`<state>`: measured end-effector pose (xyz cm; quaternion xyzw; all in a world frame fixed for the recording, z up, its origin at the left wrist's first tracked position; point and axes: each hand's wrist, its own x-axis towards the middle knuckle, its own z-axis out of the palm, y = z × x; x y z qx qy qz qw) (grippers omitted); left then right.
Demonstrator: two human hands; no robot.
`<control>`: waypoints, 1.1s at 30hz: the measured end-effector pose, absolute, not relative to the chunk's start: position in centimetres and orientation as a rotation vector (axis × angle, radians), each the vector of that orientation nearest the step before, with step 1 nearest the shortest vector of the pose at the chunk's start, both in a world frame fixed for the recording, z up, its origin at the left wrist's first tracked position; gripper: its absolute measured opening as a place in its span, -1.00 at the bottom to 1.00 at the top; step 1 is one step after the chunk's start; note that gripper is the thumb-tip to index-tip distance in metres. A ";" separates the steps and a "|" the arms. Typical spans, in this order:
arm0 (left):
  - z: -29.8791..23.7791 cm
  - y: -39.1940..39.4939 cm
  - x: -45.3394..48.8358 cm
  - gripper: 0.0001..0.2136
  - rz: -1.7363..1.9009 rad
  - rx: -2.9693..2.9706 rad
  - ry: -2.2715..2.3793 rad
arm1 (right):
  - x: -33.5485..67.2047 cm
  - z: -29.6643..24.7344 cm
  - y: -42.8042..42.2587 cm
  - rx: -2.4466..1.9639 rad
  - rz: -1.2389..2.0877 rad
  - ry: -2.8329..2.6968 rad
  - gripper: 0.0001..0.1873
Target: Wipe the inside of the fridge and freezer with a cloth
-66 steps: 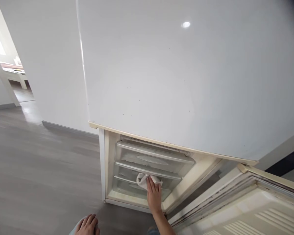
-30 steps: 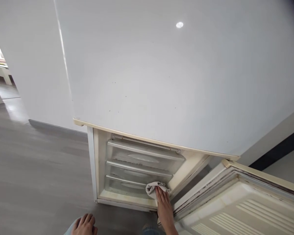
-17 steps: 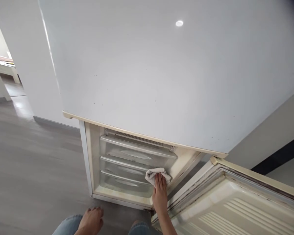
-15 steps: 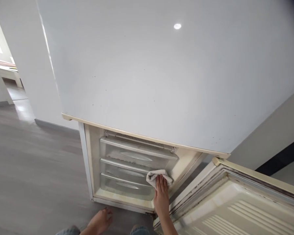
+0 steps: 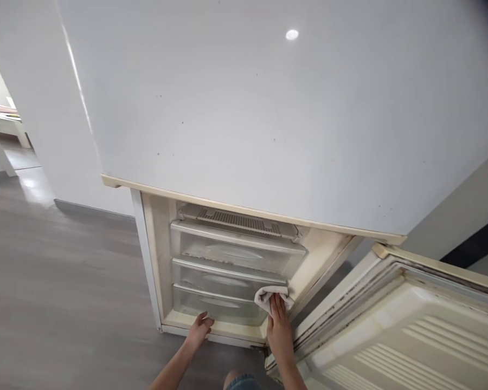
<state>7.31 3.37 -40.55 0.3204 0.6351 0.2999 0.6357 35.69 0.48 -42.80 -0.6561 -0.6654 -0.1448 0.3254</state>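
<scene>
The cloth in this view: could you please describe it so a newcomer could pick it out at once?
On the white refrigerator, look into the open bottom compartment with three clear drawers. At the right end of the lowest drawer, a crumpled off-white cloth sits under the right hand, the only fabric there.

Nothing readable from where I stand: no legible label, brand, number or sign on fridge (image 5: 248, 108) or on freezer drawers (image 5: 231, 271) inside it.
</scene>
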 end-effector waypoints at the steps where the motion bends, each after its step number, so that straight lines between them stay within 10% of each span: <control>1: -40.5 3.7 7.7 -0.55 0.707 0.671 1.415 | 35.6 -42.9 0.4 -1.727 -0.358 -1.737 -0.25; 14: -37.7 5.7 10.1 -0.83 0.908 0.324 1.004 | 34.6 -42.4 -0.3 -1.749 0.139 -1.532 -0.40; 33: -39.6 -1.8 10.7 -0.70 0.839 0.319 1.362 | 32.8 -37.6 -2.8 -1.651 0.798 -0.883 -0.49</control>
